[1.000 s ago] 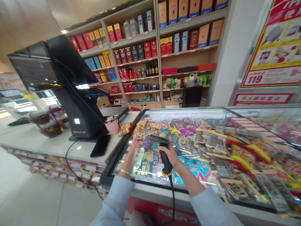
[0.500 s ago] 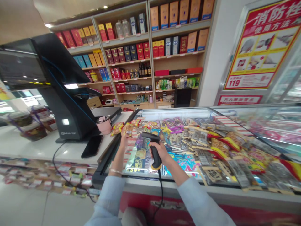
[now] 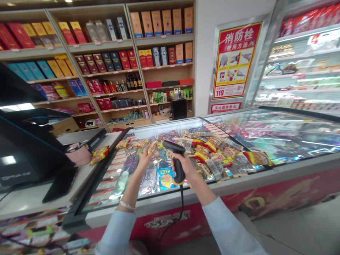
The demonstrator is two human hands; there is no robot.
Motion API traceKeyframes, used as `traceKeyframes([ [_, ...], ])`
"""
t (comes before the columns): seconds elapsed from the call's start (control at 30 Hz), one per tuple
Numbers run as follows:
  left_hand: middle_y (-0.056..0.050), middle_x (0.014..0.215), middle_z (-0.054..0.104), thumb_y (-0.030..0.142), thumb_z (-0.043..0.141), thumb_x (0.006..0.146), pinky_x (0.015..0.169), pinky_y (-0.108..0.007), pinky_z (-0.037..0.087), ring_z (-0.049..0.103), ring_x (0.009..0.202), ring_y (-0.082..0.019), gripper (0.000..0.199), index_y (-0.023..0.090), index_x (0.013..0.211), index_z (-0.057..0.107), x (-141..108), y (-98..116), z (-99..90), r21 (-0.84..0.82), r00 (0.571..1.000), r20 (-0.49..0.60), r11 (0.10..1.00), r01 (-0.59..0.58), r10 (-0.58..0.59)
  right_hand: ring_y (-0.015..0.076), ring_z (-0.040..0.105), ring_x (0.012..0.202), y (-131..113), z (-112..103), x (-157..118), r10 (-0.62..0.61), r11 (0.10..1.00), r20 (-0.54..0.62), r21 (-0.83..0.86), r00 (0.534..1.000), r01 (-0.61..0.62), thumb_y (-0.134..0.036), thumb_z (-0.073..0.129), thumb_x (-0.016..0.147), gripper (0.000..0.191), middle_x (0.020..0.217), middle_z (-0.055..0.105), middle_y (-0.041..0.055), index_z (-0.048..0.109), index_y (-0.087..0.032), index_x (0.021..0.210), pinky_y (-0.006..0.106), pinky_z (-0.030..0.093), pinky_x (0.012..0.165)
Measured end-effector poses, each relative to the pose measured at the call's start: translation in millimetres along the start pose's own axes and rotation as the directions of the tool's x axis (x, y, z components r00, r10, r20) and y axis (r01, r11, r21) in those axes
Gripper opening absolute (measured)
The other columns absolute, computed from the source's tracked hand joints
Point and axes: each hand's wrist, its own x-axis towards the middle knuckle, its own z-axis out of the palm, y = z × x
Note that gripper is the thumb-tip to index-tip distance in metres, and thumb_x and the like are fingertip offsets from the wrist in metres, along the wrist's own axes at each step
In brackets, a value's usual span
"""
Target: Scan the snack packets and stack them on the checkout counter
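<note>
My right hand (image 3: 185,167) is wrapped round the grip of a black barcode scanner (image 3: 178,161), its head pointing left and its cable hanging down over the freezer's front. Just left of the scanner head, my left hand (image 3: 145,156) is closed on a small yellow and red snack packet (image 3: 153,146). Both hands are above the glass top of a chest freezer (image 3: 106,189). To the right of the scanner lies a pile of snack packets (image 3: 212,156), some yellow and red, others clear with dark contents. The fingertips of my left hand are partly hidden.
On the counter at left are a pink cup (image 3: 79,154), another snack packet (image 3: 100,154), a dark phone (image 3: 60,185) and a black checkout terminal (image 3: 23,148). Shelves (image 3: 111,72) of boxes and bottles stand behind. A lone packet (image 3: 258,158) lies at the pile's right end.
The view has turned right, bringing more freezer and the refrigerated shelves into sight. My left hand has moved right with the packet, closer to the scanner head. My right hand keeps its hold on the scanner.
</note>
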Motion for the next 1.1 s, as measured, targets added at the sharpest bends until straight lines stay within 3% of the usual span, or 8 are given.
traceKeyframes([
  [0.07,-0.009,0.106,0.049,0.027,0.08,0.058,0.073,-0.035,0.049,0.057,0.102,-0.033,0.057,0.024,0.111,0.062,-10,1,36.2,0.14,0.998,-0.038,0.989,0.047,-0.042,0.0103,0.05,0.036,-16,-32,-7,-0.042,0.999,-0.071,0.006,0.997,0.042,-0.038,0.072,0.065,0.025,0.047,0.058,-0.0024,0.057,-0.018,0.066,0.02,0.04,0.035],
  [0.17,-0.011,0.108,0.051,0.027,0.078,0.061,0.093,-0.042,0.044,0.052,0.115,-0.037,0.067,0.024,0.124,0.055,-27,11,80.0,0.286,0.997,0.001,0.956,-0.072,0.075,0.0105,0.049,0.035,-36,-80,-16,-0.078,0.997,-0.186,-0.003,0.979,0.079,-0.04,0.074,0.064,0.027,0.048,0.058,-0.0024,0.059,-0.018,0.069,0.021,0.04,0.034],
  [0.3,-0.016,0.123,0.051,0.033,0.061,0.08,0.099,-0.045,0.04,0.054,0.117,-0.034,0.066,0.021,0.141,0.039,-47,25,125.5,0.697,0.961,0.162,0.664,-0.272,0.224,0.0116,0.05,0.036,-54,-135,-23,-0.12,0.993,-0.315,-0.028,0.942,0.117,-0.04,0.076,0.062,0.028,0.048,0.058,-0.0021,0.058,-0.019,0.068,0.022,0.041,0.033],
  [0.4,-0.018,0.126,0.051,0.033,0.056,0.085,0.099,-0.044,0.04,0.052,0.119,-0.032,0.066,0.019,0.145,0.034,-57,26,156.7,0.813,0.913,0.213,0.456,-0.363,0.347,0.0119,0.051,0.036,-59,-162,-24,-0.171,0.985,-0.374,-0.031,0.912,0.172,-0.038,0.078,0.061,0.029,0.048,0.058,-0.0022,0.057,-0.02,0.067,0.022,0.042,0.034],
  [0.5,-0.018,0.128,0.051,0.036,0.055,0.086,0.099,-0.045,0.041,0.051,0.119,-0.033,0.064,0.018,0.145,0.037,-58,17,182.2,0.844,0.874,0.236,0.356,-0.401,0.424,0.0122,0.05,0.035,-58,-177,-22,-0.181,0.981,-0.414,-0.017,0.892,0.192,-0.038,0.078,0.061,0.029,0.047,0.058,-0.0023,0.056,-0.02,0.067,0.022,0.041,0.033],
  [0.63,-0.016,0.134,0.049,0.044,0.057,0.085,0.101,-0.047,0.041,0.047,0.122,-0.033,0.058,0.02,0.137,0.047,-53,4,197.5,0.811,0.831,0.274,0.348,-0.47,0.484,0.0115,0.05,0.035,-55,-185,-18,-0.126,0.986,-0.429,0.048,0.895,0.162,-0.041,0.078,0.061,0.032,0.047,0.058,-0.0017,0.054,-0.019,0.063,0.022,0.041,0.032],
  [0.77,-0.016,0.138,0.044,0.04,0.064,0.079,0.105,-0.046,0.04,0.043,0.127,-0.032,0.064,0.018,0.136,0.044,-48,-2,194.5,0.752,0.762,0.319,0.339,-0.566,0.564,0.01,0.049,0.035,-54,-187,-16,-0.111,0.983,-0.413,0.085,0.904,0.16,-0.041,0.079,0.06,0.033,0.047,0.058,-0.0008,0.054,-0.018,0.059,0.02,0.041,0.034],
  [1.1,-0.011,0.131,0.053,0.034,0.062,0.079,0.105,-0.048,0.04,0.044,0.122,-0.031,0.054,0.021,0.131,0.051,-56,4,202.4,0.748,0.715,0.503,0.17,-0.642,0.485,0.0116,0.051,0.036,-49,-190,-18,-0.124,0.978,-0.43,0.098,0.894,0.183,-0.04,0.077,0.062,0.031,0.049,0.058,-0.0013,0.054,-0.019,0.063,0.022,0.041,0.033],
])
